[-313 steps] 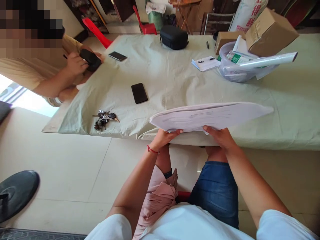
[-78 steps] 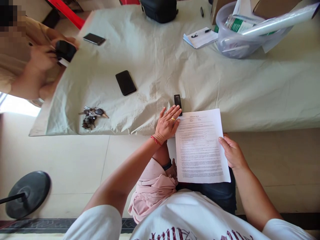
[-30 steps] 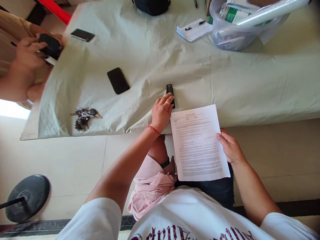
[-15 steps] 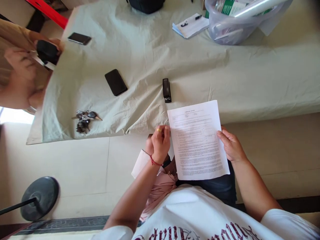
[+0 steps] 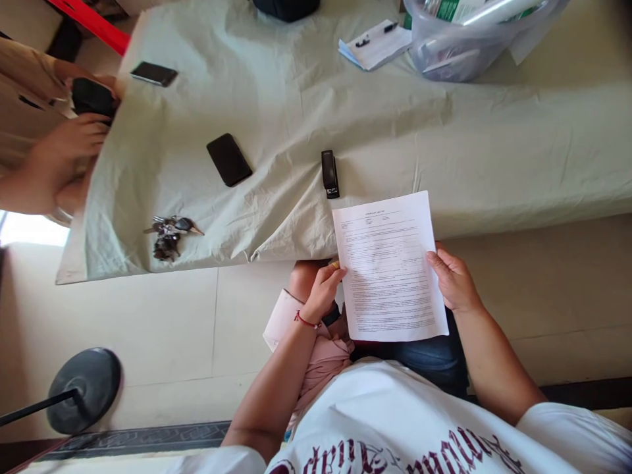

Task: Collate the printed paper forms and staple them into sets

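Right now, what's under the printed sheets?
The printed sheets, held by left hand and right hand, overhang the table edge. Blue denim shows below; anything else beneath is hidden.

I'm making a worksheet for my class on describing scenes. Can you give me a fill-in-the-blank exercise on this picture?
1. The left hand and right hand hold a printed sheet of ____.
2. The stapler lies on the cloth, colored ____.
3. Between the bunch of keys and the stapler lies a black ____.
4. On the left wrist sits a thin ____ band.

Missing words: paper; black; phone; red
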Tool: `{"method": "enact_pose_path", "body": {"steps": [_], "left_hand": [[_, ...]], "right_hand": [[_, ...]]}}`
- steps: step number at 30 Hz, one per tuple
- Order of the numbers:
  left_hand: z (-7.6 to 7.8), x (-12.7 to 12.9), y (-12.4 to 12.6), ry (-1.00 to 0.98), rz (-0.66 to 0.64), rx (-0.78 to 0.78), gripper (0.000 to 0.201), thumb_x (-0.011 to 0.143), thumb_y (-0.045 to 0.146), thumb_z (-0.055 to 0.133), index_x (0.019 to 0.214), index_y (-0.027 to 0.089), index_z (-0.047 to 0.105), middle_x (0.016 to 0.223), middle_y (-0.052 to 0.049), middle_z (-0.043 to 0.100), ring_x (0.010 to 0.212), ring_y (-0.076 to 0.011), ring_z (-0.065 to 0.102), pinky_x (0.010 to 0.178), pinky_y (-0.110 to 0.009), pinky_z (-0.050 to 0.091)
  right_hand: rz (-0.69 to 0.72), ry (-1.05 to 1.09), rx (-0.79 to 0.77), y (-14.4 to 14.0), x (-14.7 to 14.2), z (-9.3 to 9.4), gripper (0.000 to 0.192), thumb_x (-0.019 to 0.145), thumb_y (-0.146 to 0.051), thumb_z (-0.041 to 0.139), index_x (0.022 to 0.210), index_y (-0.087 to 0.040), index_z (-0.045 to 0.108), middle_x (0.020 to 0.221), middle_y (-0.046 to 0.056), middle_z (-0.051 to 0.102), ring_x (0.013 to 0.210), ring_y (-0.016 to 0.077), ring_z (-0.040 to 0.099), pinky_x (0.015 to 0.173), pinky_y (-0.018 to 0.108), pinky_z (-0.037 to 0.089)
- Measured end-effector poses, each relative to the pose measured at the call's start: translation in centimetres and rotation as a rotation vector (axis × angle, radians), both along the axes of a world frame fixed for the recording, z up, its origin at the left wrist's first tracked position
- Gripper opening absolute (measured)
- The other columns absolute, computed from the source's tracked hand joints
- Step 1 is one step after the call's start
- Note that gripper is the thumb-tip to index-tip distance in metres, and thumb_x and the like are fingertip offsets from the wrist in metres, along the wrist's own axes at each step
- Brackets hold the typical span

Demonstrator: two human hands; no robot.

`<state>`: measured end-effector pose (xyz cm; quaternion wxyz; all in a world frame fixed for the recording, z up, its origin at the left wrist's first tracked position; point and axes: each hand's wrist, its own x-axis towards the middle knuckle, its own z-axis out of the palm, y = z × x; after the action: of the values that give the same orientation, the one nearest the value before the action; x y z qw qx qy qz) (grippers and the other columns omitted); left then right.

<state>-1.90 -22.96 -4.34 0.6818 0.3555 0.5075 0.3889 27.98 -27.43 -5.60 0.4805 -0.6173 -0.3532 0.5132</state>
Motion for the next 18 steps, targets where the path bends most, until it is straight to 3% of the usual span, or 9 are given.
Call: {"method": "enact_pose_path", "body": {"steps": [5, 12, 18], "left_hand": [[-0.6, 0.6, -0.4, -0.026, -0.006, -0.025, 0.05, 0.075, 0.061, 0.1, 0.093, 0.016, 0.088, 0.088, -0.006, 0.082, 0.081, -0.0194, 0.069, 0.074, -0.03, 0.053], [-0.1, 0.5, -0.3, -0.088, 0.191, -0.07, 0.052, 0.062, 0.049, 0.111, 0.095, 0.019, 0.084, 0.093, -0.003, 0.085, 0.079, -0.0173, 0.072, 0.078, -0.032, 0.059], [0.2, 0.2, 0.0, -0.187, 0.259, -0.153, 0.049, 0.064, 0.052, 0.106, 0.09, 0.02, 0.08, 0.088, 0.0, 0.081, 0.077, -0.0171, 0.071, 0.076, -0.031, 0.058]], "right_hand": [[-0.045, 0.046, -0.018, 0.0, 0.2, 0.1, 0.046, 0.094, -0.069, 0.084, 0.119, -0.031, 0.084, 0.119, 0.003, 0.085, 0.114, 0.0281, 0.081, 0.109, 0.042, 0.064], [-0.026, 0.121, 0.002, 0.1, -0.6, 1.1, 0.061, 0.085, -0.064, 0.094, 0.134, -0.031, 0.079, 0.136, 0.007, 0.084, 0.128, 0.0336, 0.08, 0.114, 0.051, 0.064], [-0.041, 0.192, -0.029, 0.1, -0.7, 1.4, 0.061, 0.08, -0.066, 0.097, 0.125, -0.027, 0.084, 0.134, 0.009, 0.085, 0.128, 0.0363, 0.08, 0.119, 0.057, 0.062]]}}
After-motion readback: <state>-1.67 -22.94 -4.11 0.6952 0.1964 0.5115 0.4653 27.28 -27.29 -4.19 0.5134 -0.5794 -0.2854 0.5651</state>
